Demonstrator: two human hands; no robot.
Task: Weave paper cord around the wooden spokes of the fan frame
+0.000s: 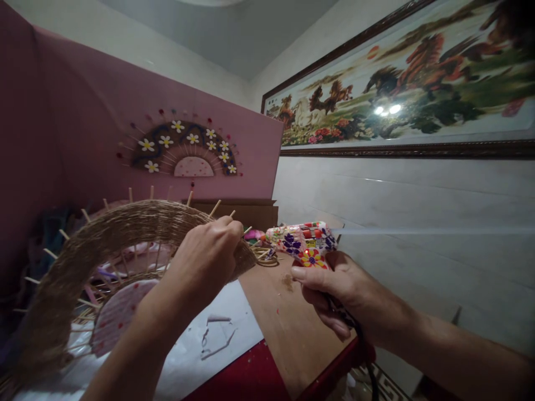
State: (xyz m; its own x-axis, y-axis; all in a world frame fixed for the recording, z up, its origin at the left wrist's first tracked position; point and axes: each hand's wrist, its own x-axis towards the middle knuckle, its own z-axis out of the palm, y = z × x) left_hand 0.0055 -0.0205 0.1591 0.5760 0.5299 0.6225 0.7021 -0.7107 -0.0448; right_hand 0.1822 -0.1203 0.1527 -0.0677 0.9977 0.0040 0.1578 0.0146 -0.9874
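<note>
My left hand [209, 253] is closed in a pinch on the right end of a woven jute fan arch [83, 250] with wooden sticks poking out of it; the arch stands upright over a pink dotted half-disc [119, 314]. My right hand [334, 292] grips the handle of a flower-patterned glue gun [301, 242], its nozzle pointing left toward the pinched end of the arch. A clear glue stick [418, 230] sticks out of the gun's back to the right.
A finished flower-decorated fan [184, 147] hangs on the pink board [62, 122] behind. A brown table [288, 323] carries white paper [221, 328] and a jute coil [267, 257]. A framed horse picture [401, 83] hangs on the right wall. The gun's black cord [368, 367] drops off the table edge.
</note>
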